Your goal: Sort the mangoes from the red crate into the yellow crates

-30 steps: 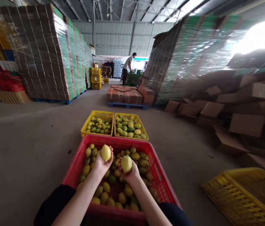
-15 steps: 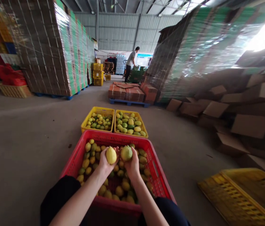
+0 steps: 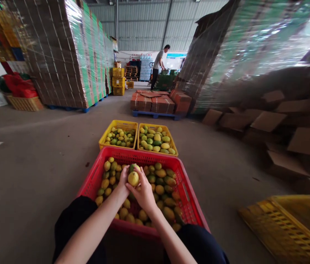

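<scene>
Over the red crate (image 3: 199, 216), both hands (image 3: 137, 185) cup together.

Red crate (image 3: 194, 205), yellow baskets (image 3: 107, 132), yellow-and-green fruit (image 3: 169, 180), blue pallet (image 3: 155, 114), green-and-brown striped stack (image 3: 91, 60).

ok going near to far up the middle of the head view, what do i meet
red crate → two yellow crates side by side → blue pallet with boxes on it → person in a light top → back wall
</scene>
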A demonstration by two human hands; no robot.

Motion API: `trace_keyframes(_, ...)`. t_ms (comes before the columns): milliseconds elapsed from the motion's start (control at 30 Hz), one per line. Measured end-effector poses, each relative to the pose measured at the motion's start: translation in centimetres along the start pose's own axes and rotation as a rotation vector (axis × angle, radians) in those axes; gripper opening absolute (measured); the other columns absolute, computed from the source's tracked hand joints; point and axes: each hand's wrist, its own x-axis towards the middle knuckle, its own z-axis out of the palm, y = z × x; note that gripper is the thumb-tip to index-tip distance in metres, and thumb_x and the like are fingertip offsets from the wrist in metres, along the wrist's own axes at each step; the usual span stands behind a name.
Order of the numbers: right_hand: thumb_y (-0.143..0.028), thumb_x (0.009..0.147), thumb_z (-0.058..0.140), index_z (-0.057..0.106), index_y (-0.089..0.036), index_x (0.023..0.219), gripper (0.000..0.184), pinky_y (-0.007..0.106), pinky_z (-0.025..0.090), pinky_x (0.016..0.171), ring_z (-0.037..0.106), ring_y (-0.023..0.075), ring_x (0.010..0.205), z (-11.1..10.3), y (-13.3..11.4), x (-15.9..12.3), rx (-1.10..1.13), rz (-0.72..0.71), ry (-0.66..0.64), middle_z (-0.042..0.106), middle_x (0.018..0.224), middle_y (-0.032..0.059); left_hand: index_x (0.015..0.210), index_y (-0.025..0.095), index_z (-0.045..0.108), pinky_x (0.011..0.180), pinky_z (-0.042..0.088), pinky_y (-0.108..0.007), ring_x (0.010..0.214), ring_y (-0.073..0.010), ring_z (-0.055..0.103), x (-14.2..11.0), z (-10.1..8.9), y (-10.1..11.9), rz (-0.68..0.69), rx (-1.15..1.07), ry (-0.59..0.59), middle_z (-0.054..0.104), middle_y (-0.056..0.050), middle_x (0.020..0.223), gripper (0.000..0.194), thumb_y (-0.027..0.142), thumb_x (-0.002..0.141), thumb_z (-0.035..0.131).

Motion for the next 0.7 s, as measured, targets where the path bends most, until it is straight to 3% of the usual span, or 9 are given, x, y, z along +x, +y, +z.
trace_keyframes(100,-0.03,0.072,0.074,0.056,-0.03,0.125,0.056,0.045,0.038,0.108,0.052,0.0265,0.125,-0.7,-0.9,0.2,0.117,0.016,0.067,0.058,0.133,0.0048,0.079,0.019,0.058,0.063,0.051,-0.026,0.063,-0.0155,0.063,0.1,0.8,1.5,0.097,-0.092,0.093,0.062,-0.001,0.067,0.026,0.034,0.089,0.04)
trace_keyframes(167,-0.03,0.07,0.075,0.059,-0.029,0.119,0.052,0.042,0.044,0.101,0.059,0.0252,0.113,-1.2,-1.3,0.5,0.139,0.054,0.15,0.063,0.124,0.0045,0.077,0.018,0.058,0.065,0.052,-0.026,0.063,-0.014,0.063,-0.2,1.3,2.5,0.15,-0.123,0.08,0.063,-0.001,0.068,0.027,0.035,0.089,0.041)
trace_keyframes(300,-0.032,0.066,0.079,0.056,-0.027,0.114,0.053,0.039,0.048,0.095,0.06,0.0234,0.108,-1.8,-1.0,0.8,0.066,0.034,0.24,0.064,0.121,0.0053,0.074,0.016,0.06,0.063,0.05,-0.024,0.059,-0.0126,0.063,-1.8,2.0,3.3,0.444,0.081,0.008,0.064,-0.001,0.069,0.023,0.035,0.082,0.049)
trace_keyframes(433,-0.034,0.069,0.078,0.05,-0.024,0.115,0.055,0.039,0.052,0.09,0.062,0.0223,0.106,-1.1,-0.3,0.6,0.068,-0.074,0.262,0.064,0.121,0.009,0.072,0.015,0.063,0.06,0.048,-0.025,0.06,-0.0147,0.064,-2.8,2.1,2.4,0.719,0.286,-0.059,0.064,-0.001,0.067,0.026,0.039,0.078,0.054)
trace_keyframes(567,-0.034,0.071,0.076,0.052,-0.022,0.115,0.051,0.037,0.052,0.089,0.062,0.0211,0.102,-0.8,-0.4,0.4,0.043,-0.129,0.307,0.062,0.115,0.0085,0.067,0.015,0.065,0.062,0.048,-0.026,0.061,-0.0154,0.064,-2.7,1.8,1.8,0.827,0.348,-0.144,0.065,-0.003,0.068,0.029,0.036,0.08,0.051)
trace_keyframes(700,-0.035,0.071,0.076,0.056,-0.022,0.111,0.046,0.037,0.052,0.086,0.062,0.0216,0.099,-1.4,-0.8,0.4,-0.024,-0.166,0.288,0.063,0.108,0.0074,0.067,0.015,0.068,0.062,0.049,-0.026,0.06,-0.0151,0.063,-2.8,1.6,1.8,0.864,0.344,-0.156,0.068,-0.004,0.07,0.028,0.034,0.079,0.051)
